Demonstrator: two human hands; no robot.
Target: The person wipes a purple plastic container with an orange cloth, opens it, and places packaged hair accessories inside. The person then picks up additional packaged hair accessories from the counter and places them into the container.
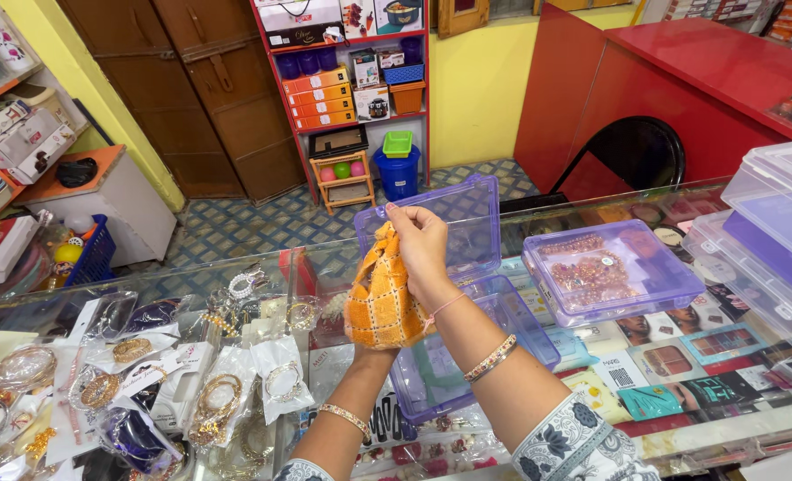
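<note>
Shop counter with a glass top (681, 428) fills the lower half, yellow walls and a red shelf unit (342, 89) behind it; that shelf carries a stack of flat orange boxes (318, 100), a few printed cartons up top, and a blue bucket with a green tub (398, 165) sits on the floor at its foot; red desk (717, 62) off to the right. On the counter's left side lie loads of clear plastic packets of gold bangles (213, 401), each with a white card backing; under the glass on the right you can see small flat printed packets in pink, teal and white.

Middle of it all: the orange and white checked cloth (380, 294), bunched up and hanging in soft folds, held in the air above an open clear purple plastic box (454, 356); the right hand (421, 245) pinches its top edge, and the left hand (369, 343) is mostly hidden under the bottom of it, gripping from below as far as I can tell. Another shut purple box full of reddish beads (605, 272) sits just to the right; more clear lidded boxes (770, 232) stacked at the far right.
</note>
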